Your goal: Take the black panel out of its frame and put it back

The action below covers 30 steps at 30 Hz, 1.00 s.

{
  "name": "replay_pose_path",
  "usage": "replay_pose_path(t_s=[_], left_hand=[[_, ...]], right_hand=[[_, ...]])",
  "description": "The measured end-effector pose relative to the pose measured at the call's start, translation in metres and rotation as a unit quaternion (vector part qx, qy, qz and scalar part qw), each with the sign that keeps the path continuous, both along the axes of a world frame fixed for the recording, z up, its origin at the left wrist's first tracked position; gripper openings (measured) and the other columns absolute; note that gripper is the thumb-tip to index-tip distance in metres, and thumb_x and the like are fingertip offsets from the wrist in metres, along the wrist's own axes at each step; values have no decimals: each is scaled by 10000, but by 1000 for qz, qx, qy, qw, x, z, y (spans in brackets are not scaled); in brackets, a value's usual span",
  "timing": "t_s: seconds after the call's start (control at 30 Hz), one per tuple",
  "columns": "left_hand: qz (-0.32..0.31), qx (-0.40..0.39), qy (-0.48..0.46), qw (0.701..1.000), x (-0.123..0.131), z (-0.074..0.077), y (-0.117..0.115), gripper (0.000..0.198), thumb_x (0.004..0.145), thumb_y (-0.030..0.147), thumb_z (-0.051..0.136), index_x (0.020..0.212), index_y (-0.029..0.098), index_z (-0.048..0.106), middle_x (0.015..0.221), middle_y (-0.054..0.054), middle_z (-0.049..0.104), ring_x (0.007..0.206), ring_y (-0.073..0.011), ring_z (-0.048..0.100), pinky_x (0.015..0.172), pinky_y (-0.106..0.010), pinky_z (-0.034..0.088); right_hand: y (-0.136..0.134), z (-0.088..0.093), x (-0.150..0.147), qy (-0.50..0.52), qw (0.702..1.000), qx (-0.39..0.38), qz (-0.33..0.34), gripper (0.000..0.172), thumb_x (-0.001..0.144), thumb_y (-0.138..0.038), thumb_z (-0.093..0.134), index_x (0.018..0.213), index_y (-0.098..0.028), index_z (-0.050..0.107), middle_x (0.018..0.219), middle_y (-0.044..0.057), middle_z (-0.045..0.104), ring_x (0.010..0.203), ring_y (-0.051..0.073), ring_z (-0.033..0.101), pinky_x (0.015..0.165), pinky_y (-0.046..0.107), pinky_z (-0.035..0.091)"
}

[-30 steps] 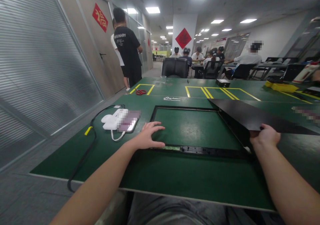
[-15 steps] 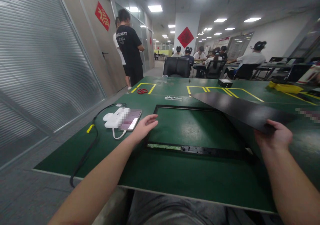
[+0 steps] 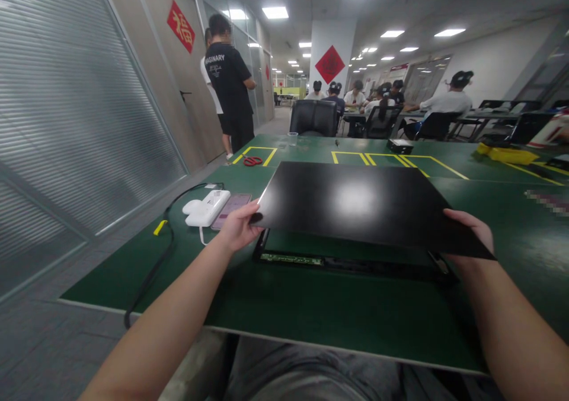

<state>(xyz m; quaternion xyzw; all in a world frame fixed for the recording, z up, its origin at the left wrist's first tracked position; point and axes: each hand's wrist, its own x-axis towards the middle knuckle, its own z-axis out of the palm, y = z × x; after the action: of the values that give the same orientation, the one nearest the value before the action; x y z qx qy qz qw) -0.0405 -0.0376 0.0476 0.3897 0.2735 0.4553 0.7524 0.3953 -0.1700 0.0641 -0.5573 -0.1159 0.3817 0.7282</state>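
A thin, glossy black rectangular panel point(image 3: 347, 205) is held up between both hands, tilted above the table. My left hand point(image 3: 242, 226) pinches its left edge, thumb on top. At the near right corner, my right hand point(image 3: 473, 235) grips the panel with the thumb over the face and the other fingers underneath. Below lies a black rectangular frame point(image 3: 377, 269) with an open middle, flat on the green table. A green circuit strip point(image 3: 291, 260) runs along the left part of its near side. The panel hides the frame's far side.
Left of the frame are a phone point(image 3: 231, 206), a white device point(image 3: 208, 208) and a black cable point(image 3: 169, 250). Farther back are red-handled scissors point(image 3: 252, 161), a clear cup point(image 3: 292, 138), a black box point(image 3: 400, 146) and a yellow item point(image 3: 507, 153). People stand and sit beyond the table.
The panel has swung left over the frame and now faces me more squarely. My left hand, open before, has taken hold of its left edge.
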Motion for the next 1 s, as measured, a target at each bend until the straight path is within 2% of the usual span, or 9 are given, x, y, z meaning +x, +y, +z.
replay_pose_path(t_s=[0.1, 0.27, 0.37, 0.47, 0.63, 0.77, 0.87, 1.0], left_hand=[[9, 16, 13, 1000, -3, -1, 2, 427, 698, 84, 660, 1121, 132, 693, 863, -52, 753, 700, -146, 704, 646, -204, 568], [45, 27, 16, 999, -5, 2, 4, 334, 671, 97, 677, 1000, 143, 710, 845, -40, 752, 686, -141, 693, 638, -206, 566], [49, 47, 34, 997, -5, 6, 1, 317, 663, 121, 697, 978, 151, 716, 858, -45, 762, 732, -169, 713, 636, -222, 570], [47, 67, 47, 996, -4, 9, 0, 343, 648, 144, 721, 991, 156, 718, 869, -51, 768, 808, -203, 731, 638, -233, 575], [55, 81, 55, 994, -3, 7, 0, 427, 646, 160, 741, 1072, 156, 712, 922, -64, 777, 881, -221, 736, 668, -238, 579], [48, 77, 58, 994, -1, 5, -1, 499, 644, 136, 762, 1139, 144, 695, 957, -67, 774, 845, -204, 735, 664, -230, 573], [56, 60, 62, 995, 2, 1, -2, 566, 643, 105, 776, 1194, 152, 657, 948, -51, 767, 772, -175, 726, 656, -233, 571], [59, 39, 72, 995, 6, -5, -3, 535, 645, 94, 781, 1155, 155, 634, 904, -39, 753, 700, -147, 701, 626, -224, 560]], right_hand=[[1, -1, -1, 18, 995, -67, 73, 204, 711, -149, 591, 895, -157, 679, 816, 127, 735, 802, 288, 722, 750, 445, 624], [3, -4, 1, -30, 986, -53, 153, 268, 710, -116, 590, 952, -168, 692, 844, 104, 747, 766, 241, 723, 703, 359, 618], [7, -8, 7, -48, 987, -44, 148, 279, 734, -119, 551, 972, -142, 696, 842, 116, 742, 732, 198, 711, 670, 289, 599], [11, -14, 14, -63, 986, -72, 136, 329, 757, -121, 541, 1061, -147, 664, 823, 111, 740, 706, 177, 707, 623, 259, 575], [15, -24, 24, -102, 982, -94, 126, 385, 772, -179, 601, 1153, -223, 569, 880, 127, 764, 763, 226, 740, 616, 305, 574], [16, -28, 26, -118, 978, -110, 132, 424, 785, -221, 641, 1197, -236, 540, 860, 127, 767, 760, 249, 746, 640, 350, 590], [16, -27, 24, -140, 974, -144, 104, 415, 827, -225, 612, 1236, -213, 542, 786, 127, 755, 703, 239, 738, 617, 331, 587], [16, -26, 21, -200, 960, -184, 64, 436, 859, -248, 588, 1289, -185, 554, 690, 107, 725, 620, 239, 715, 562, 324, 580]])
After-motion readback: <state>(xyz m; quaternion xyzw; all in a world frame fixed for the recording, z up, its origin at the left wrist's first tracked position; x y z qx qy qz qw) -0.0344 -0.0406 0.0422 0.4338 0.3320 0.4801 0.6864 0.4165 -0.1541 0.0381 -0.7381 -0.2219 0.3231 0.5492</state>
